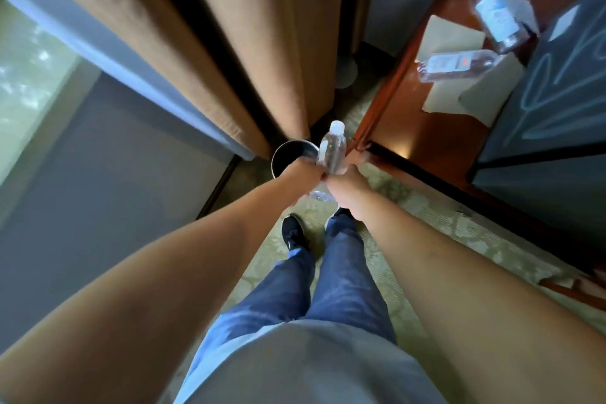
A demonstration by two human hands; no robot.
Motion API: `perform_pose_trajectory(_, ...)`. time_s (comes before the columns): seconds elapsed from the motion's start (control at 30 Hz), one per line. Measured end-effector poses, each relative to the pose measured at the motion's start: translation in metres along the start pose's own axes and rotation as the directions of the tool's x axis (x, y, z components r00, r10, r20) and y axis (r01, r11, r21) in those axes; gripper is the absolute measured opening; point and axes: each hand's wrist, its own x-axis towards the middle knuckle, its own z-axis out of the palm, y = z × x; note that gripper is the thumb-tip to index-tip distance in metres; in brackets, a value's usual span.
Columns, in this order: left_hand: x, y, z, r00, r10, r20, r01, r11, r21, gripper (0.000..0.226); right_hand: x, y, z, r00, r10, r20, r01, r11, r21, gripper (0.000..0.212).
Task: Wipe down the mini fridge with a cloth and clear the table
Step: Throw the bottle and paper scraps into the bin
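Observation:
Both my hands meet low in front of me around a clear plastic bottle (333, 149) with a white cap. My left hand (306, 174) and my right hand (342, 182) are closed on its lower part, and its crumpled base shows beneath them. The bottle is beside the rim of a round black bin (287, 154) on the floor. On the wooden table (413, 128) at the right, one bottle (498, 10) stands and another (459, 65) lies on pale cloths (485, 95). The black mini fridge (557, 102) sits at the far right.
Brown curtains (229, 43) hang just behind the bin, with a window (29, 82) and grey wall to the left. My legs and black shoes (293, 233) stand on patterned green carpet (426, 207). The table's edge runs close to my right hand.

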Motion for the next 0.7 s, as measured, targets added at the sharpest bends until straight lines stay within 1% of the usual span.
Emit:
perform_pose_trajectory(0.03,0.004,-0.009,-0.003,1.000,-0.013,-0.003,0.013,1.000,-0.017,0.031,0.003,0.002,0.007,1.000,0.007,0.011,-0.006,1.000,-0.011,0.048)
perform_pose_trajectory(0.07,0.005,-0.016,-0.007,0.999,-0.036,-0.003,0.036,0.999,-0.039,0.025,0.006,0.006,0.015,0.999,0.000,0.037,0.000,1.000,-0.008,0.044)
perform_pose_trajectory(0.13,0.012,-0.031,-0.010,0.997,-0.071,0.000,0.071,0.994,-0.083,0.010,0.008,0.010,0.028,0.995,0.035,0.089,-0.034,0.999,-0.011,0.039)
perform_pose_trajectory(0.23,0.027,-0.057,-0.007,0.992,-0.127,0.016,0.128,0.982,-0.141,0.007,0.020,0.019,0.041,0.984,0.084,0.155,-0.083,0.996,-0.011,0.034)
perform_pose_trajectory(0.37,0.059,-0.089,0.004,0.976,-0.213,0.050,0.219,0.951,-0.220,0.005,0.053,0.036,0.060,0.967,0.167,0.194,-0.167,0.986,-0.015,0.014)
perform_pose_trajectory(0.4,0.069,-0.096,0.007,0.970,-0.237,0.055,0.243,0.940,-0.241,0.005,0.064,0.039,0.065,0.965,0.179,0.193,-0.177,0.984,-0.027,0.013)
perform_pose_trajectory(0.47,0.089,-0.108,0.013,0.954,-0.294,0.064,0.300,0.913,-0.278,0.009,0.089,0.050,0.076,0.963,0.187,0.194,-0.180,0.982,-0.058,0.019)
perform_pose_trajectory(0.6,0.129,-0.133,0.023,0.920,-0.382,0.091,0.388,0.845,-0.369,0.006,0.133,0.071,0.099,0.955,0.237,0.176,-0.231,0.971,-0.058,0.029)
perform_pose_trajectory(0.7,0.157,-0.151,0.031,0.904,-0.420,0.082,0.417,0.823,-0.386,0.017,0.158,0.084,0.111,0.944,0.264,0.198,-0.256,0.964,-0.068,0.031)
